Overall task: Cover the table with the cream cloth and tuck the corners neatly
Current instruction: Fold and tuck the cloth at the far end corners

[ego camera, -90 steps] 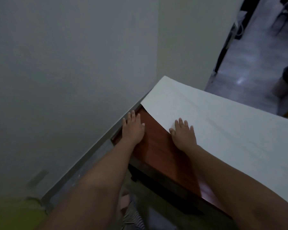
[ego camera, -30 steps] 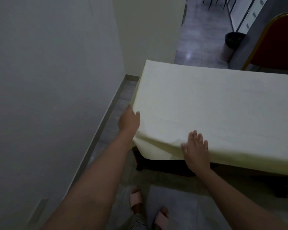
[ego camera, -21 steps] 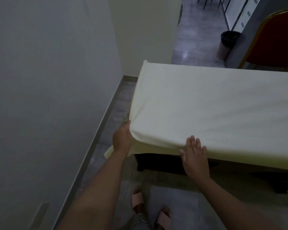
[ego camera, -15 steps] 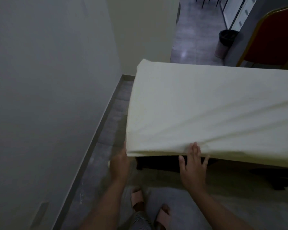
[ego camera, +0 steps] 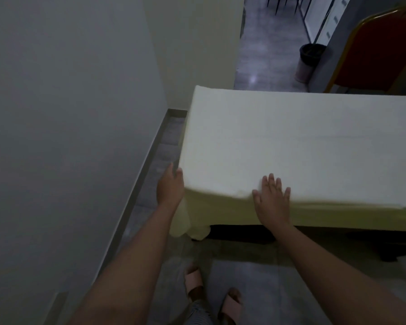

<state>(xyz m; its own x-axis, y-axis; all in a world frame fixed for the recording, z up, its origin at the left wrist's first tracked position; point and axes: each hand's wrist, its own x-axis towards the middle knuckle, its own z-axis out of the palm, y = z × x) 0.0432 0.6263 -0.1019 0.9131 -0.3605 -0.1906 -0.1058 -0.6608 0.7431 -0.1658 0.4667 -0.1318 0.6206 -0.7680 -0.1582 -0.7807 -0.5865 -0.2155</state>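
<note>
The cream cloth [ego camera: 291,146] lies flat over the whole visible table top and hangs down the near side. At the near left corner a fold of cloth [ego camera: 190,228] droops toward the floor. My left hand [ego camera: 170,187] rests against the cloth at that corner's left edge, fingers together and extended. My right hand [ego camera: 271,200] lies flat with fingers spread on the cloth at the near edge. The dark table frame [ego camera: 239,233] shows only below the hanging cloth.
A grey wall [ego camera: 68,137] runs close along the left, leaving a narrow floor strip beside the table. A red chair [ego camera: 382,50] stands behind the far right. A dark bin [ego camera: 308,59] sits in the corridor beyond. My feet in pink slippers [ego camera: 211,294] are below.
The cloth has been pulled over the bare wood and has settled smooth; the stretch wrinkles are gone. My left hand rose from below the corner to its left edge. My right hand stays on the near edge.
</note>
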